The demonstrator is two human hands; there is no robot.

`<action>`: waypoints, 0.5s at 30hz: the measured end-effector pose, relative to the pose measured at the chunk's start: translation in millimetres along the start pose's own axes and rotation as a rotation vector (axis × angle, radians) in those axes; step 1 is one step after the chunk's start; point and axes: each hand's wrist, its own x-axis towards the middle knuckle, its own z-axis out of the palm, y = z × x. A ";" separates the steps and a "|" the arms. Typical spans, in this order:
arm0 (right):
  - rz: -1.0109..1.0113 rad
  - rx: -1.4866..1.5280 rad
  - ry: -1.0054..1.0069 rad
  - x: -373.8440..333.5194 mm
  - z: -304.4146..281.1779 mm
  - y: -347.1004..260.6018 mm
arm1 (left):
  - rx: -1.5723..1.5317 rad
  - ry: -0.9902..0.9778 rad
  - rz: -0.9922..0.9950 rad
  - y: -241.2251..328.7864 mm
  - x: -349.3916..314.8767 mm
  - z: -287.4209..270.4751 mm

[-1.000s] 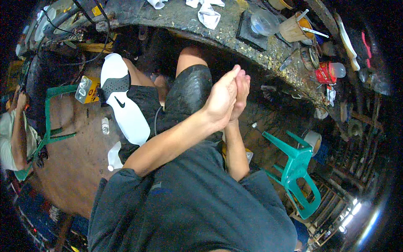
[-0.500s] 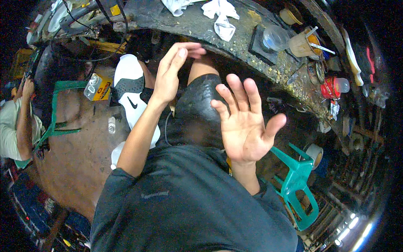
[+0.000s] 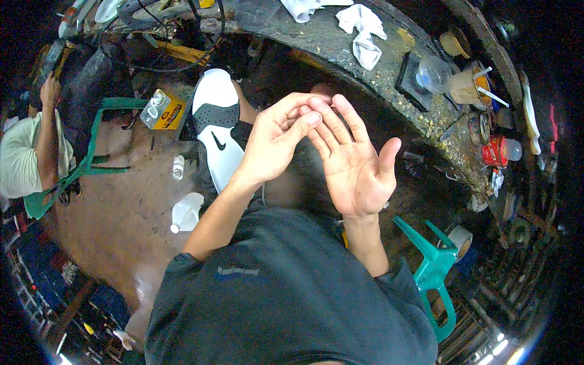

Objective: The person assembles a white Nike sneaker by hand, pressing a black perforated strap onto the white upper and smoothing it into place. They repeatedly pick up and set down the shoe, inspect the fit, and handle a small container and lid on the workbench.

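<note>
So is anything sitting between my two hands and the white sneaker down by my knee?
Nothing visible does. Both hands are empty: the left hand touches its fingertips to the fingers of the open right hand. The white sneaker lies just left of them, with only open space between.

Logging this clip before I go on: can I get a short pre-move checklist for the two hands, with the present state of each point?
1. Left hand free of any object: ok, it holds nothing.
2. Right hand free: ok, palm open, fingers spread.
3. Hands apart: not ok, the left fingertips touch the right hand's fingers.
4. Both hands fully in view: ok, raised in front of the dark shirt.
5. Objects within reach: cannot tell; the white rag and lidded drink cup lie on the workbench beyond the hands.
6. Other person apart: ok, seated on the green chair at far left.
</note>
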 end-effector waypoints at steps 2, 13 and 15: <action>-0.052 -0.270 -0.068 3.8 0.2 6.1 | -0.286 -0.019 0.021 -1.4 -0.2 5.8; -0.244 -1.883 -0.427 10.5 13.9 29.9 | -1.129 -0.043 -0.007 -9.9 14.4 -4.3; -0.222 -1.861 -0.438 11.6 14.4 29.1 | -1.181 -0.171 0.041 -10.2 17.6 -5.2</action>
